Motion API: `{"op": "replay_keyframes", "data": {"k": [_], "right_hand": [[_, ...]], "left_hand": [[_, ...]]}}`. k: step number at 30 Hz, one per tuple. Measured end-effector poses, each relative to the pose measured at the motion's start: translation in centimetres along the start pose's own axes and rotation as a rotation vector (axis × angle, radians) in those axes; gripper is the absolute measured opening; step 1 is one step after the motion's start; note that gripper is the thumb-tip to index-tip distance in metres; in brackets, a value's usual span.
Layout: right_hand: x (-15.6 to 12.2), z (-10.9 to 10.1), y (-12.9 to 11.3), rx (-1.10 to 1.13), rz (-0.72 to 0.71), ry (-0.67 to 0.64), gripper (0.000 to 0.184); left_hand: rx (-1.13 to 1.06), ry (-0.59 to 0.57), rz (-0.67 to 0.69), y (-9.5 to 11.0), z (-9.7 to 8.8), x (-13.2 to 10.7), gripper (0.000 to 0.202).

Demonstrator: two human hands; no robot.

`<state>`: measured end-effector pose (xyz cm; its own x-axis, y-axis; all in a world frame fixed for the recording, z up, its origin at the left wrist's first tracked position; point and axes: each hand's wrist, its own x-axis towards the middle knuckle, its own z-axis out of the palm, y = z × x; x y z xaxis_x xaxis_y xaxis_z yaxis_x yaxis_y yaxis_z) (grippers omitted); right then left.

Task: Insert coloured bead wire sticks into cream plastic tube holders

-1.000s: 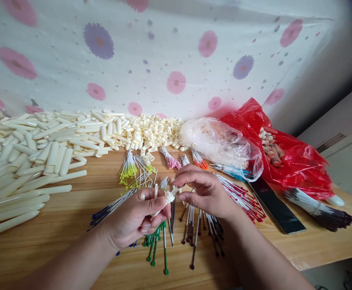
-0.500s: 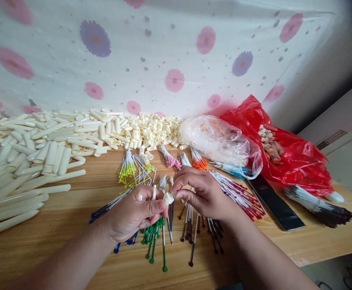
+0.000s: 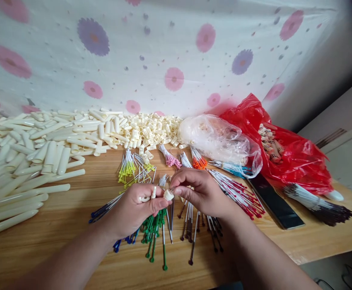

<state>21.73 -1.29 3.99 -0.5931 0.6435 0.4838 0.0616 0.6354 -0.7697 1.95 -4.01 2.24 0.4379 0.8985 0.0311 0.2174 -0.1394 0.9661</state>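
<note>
My left hand [image 3: 141, 207] is closed, thumb and index finger pinching a small cream plastic cap-like piece [image 3: 168, 195]. A slim cream plastic piece [image 3: 154, 192] pokes up between its fingers. My right hand [image 3: 194, 191] is closed in a pinch right at the cap-like piece; whatever lies between those fingertips is too small to make out. Beneath both hands are bundles of thin white sticks: green-tipped sticks [image 3: 153, 233], dark brown-tipped sticks [image 3: 190, 225] and blue-tipped sticks [image 3: 130, 237]. Red-tipped sticks [image 3: 239, 195] fan out beside my right wrist.
Long cream tubes [image 3: 37, 149] are heaped on the left, and short slotted cream pieces [image 3: 151, 127] at the back. Yellow-tipped sticks [image 3: 126, 169] lie behind my left hand. Rightward are a clear bag [image 3: 215, 135], a red bag [image 3: 302, 157], a black flat object [image 3: 275, 203] and black-tipped sticks [image 3: 320, 205].
The cap-like piece has turned slightly in my left fingers. My right fingertips have shifted a little to the left against it, and both hands stay in nearly the same place.
</note>
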Motion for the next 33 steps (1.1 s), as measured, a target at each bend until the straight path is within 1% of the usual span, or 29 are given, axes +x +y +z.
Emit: {"op": "replay_keyframes", "data": {"k": [3, 6, 8, 13, 16, 18, 20, 22, 25, 27, 29, 33], "right_hand": [[0.0, 0.0, 0.0, -0.006, 0.003, 0.001, 0.011], [0.0, -0.1, -0.1, -0.086, -0.009, 0.016, 0.011], [0.0, 0.0, -0.3, -0.145, -0.015, 0.026, 0.010], [0.0, 0.6, -0.5, -0.280, 0.053, 0.071, 0.006], [0.0, 1.0, -0.5, -0.281, 0.108, 0.112, 0.006], [0.0, 1.0, -0.5, -0.236, 0.140, 0.094, 0.008], [0.0, 0.8, -0.5, -0.193, 0.142, 0.070, 0.009], [0.1, 0.6, -0.5, -0.181, 0.094, 0.063, 0.007], [0.2, 0.4, -0.4, -0.171, -0.024, 0.065, 0.007], [0.2, 0.3, -0.3, -0.178, -0.048, 0.056, 0.007], [0.1, 0.3, -0.3, -0.236, -0.018, 0.033, 0.007], [-0.1, 0.4, -0.5, -0.356, 0.066, -0.022, 0.007]], "left_hand": [[-0.033, -0.007, -0.021, -0.1, 0.1, 0.0, 0.036], [-0.043, 0.004, -0.020, -0.1, 0.3, 0.1, 0.039], [-0.005, 0.024, -0.014, -0.1, 0.4, 0.1, 0.038], [0.132, 0.127, -0.027, 0.2, 0.6, 0.1, 0.033], [0.242, 0.194, -0.002, 0.5, 0.7, 0.1, 0.032], [0.274, 0.188, 0.016, 0.6, 0.7, 0.1, 0.031], [0.266, 0.163, 0.018, 0.6, 0.6, 0.1, 0.031], [0.247, 0.149, 0.018, 0.5, 0.5, 0.1, 0.032], [0.224, 0.126, 0.020, 0.3, 0.3, 0.2, 0.032], [0.239, 0.119, 0.027, 0.3, 0.3, 0.2, 0.033], [0.308, 0.149, 0.058, 0.2, 0.4, 0.2, 0.032], [0.541, 0.226, 0.182, 0.0, 0.5, 0.2, 0.029]]}}
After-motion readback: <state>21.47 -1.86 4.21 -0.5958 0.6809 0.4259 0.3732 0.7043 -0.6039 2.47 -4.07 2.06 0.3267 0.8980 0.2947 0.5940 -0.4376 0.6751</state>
